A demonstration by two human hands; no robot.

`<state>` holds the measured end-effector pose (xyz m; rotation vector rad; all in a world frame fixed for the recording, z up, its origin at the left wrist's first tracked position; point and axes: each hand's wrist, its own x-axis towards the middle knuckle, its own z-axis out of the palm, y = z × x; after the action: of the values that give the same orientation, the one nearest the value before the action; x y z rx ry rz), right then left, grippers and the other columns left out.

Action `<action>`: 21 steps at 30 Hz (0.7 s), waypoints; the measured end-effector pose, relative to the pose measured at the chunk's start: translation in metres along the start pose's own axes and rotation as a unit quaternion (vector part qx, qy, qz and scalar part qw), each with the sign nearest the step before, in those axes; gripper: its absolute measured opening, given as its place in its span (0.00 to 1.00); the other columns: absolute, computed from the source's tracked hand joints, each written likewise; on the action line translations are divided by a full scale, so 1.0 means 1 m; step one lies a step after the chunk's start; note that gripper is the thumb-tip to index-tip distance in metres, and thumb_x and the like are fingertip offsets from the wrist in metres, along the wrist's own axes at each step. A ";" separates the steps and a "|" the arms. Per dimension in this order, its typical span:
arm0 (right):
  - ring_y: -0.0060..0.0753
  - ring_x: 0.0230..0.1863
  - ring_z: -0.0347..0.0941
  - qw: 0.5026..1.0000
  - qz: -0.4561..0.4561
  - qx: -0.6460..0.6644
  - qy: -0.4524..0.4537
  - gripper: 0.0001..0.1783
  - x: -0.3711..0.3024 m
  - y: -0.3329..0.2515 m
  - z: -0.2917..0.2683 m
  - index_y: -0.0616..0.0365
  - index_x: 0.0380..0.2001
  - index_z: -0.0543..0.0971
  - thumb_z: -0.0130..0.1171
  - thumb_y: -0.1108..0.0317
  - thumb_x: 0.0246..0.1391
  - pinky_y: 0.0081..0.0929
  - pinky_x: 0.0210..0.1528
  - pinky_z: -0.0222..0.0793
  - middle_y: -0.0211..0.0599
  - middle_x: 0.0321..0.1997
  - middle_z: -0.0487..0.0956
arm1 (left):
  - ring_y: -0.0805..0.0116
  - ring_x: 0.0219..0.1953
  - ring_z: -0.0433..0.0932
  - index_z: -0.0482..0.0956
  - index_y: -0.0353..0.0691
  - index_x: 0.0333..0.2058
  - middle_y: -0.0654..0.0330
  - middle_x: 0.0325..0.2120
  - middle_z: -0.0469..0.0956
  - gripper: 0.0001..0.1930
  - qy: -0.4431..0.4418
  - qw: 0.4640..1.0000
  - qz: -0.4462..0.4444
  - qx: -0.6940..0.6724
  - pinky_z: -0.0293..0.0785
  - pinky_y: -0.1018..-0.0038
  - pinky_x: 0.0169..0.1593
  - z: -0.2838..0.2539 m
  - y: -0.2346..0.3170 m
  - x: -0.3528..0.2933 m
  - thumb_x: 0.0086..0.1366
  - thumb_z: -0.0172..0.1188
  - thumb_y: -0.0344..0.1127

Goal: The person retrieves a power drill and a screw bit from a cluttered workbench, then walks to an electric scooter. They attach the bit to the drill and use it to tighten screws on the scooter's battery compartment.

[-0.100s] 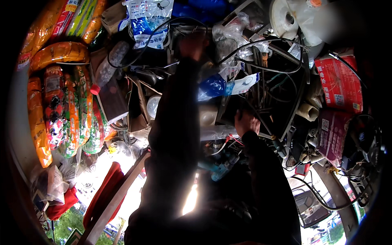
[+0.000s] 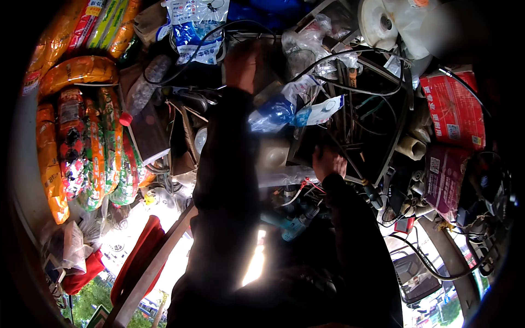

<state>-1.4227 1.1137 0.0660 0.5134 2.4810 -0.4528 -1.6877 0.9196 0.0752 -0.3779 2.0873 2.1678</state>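
My left hand (image 2: 242, 68) reaches far forward into a dark, cluttered space, just right of a blue-and-white plastic packet (image 2: 199, 33). Its fingers are lost in shadow, so I cannot see whether they grip anything. Closer in, my right hand (image 2: 329, 162) rests at the edge of a dark box (image 2: 303, 147), thumb apart from the fingers, with no held thing visible. Between the hands lies a crumpled clear-and-blue plastic bag (image 2: 273, 112) with a white-and-blue label. A screwdriver-like tool with a dark handle (image 2: 373, 195) lies beside my right hand.
Orange and multicoloured wrapped tyre packs (image 2: 79, 76) are stacked at left. Red (image 2: 454, 112) and purple (image 2: 445, 175) boxes stand at right. Black cables (image 2: 350, 90) loop across the middle. A teal power tool (image 2: 298, 224) lies near my body, and a white reel (image 2: 377, 24) sits at the back.
My left hand and forearm have shifted slightly left and a little nearer. The clear-and-blue bag has also moved left. My right hand stays almost where it was.
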 end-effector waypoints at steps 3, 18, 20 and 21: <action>0.56 0.45 0.79 0.998 0.036 0.005 -0.056 0.24 0.008 -0.003 -0.007 0.53 0.50 0.78 0.46 0.49 0.61 0.51 0.51 0.73 0.51 0.46 0.81 | 0.83 0.25 0.68 0.80 0.43 0.44 0.70 0.26 0.74 0.11 -0.024 0.994 -0.092 -0.047 0.61 0.82 0.28 -0.019 0.062 -0.028 0.66 0.59 0.38; 0.57 0.41 0.80 0.999 0.015 -0.027 0.024 0.26 0.003 0.001 0.014 0.52 0.42 0.81 0.43 0.44 0.63 0.50 0.47 0.74 0.53 0.39 0.82 | 0.78 0.33 0.72 0.58 0.40 0.67 0.66 0.36 0.74 0.25 0.071 0.946 -0.123 -0.290 0.70 0.82 0.34 -0.131 0.053 -0.228 0.74 0.48 0.36; 0.58 0.41 0.80 0.995 -0.021 -0.023 0.095 0.26 0.005 0.009 0.027 0.50 0.45 0.81 0.43 0.44 0.63 0.50 0.47 0.75 0.52 0.40 0.82 | 0.77 0.33 0.72 0.57 0.40 0.67 0.66 0.36 0.74 0.26 0.069 0.920 -0.134 -0.361 0.71 0.81 0.35 -0.133 0.045 -0.252 0.73 0.48 0.34; 0.58 0.41 0.80 0.995 -0.022 -0.029 0.090 0.26 0.003 0.007 0.025 0.50 0.46 0.81 0.43 0.44 0.63 0.50 0.47 0.75 0.52 0.41 0.82 | 0.76 0.33 0.73 0.57 0.40 0.67 0.65 0.37 0.74 0.26 0.075 0.904 -0.141 -0.397 0.72 0.80 0.35 -0.134 0.043 -0.270 0.73 0.48 0.33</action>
<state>-1.4104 1.1104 0.0434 0.4969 2.6740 -0.3649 -1.4247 0.8095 0.1819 -0.8666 0.9884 2.7447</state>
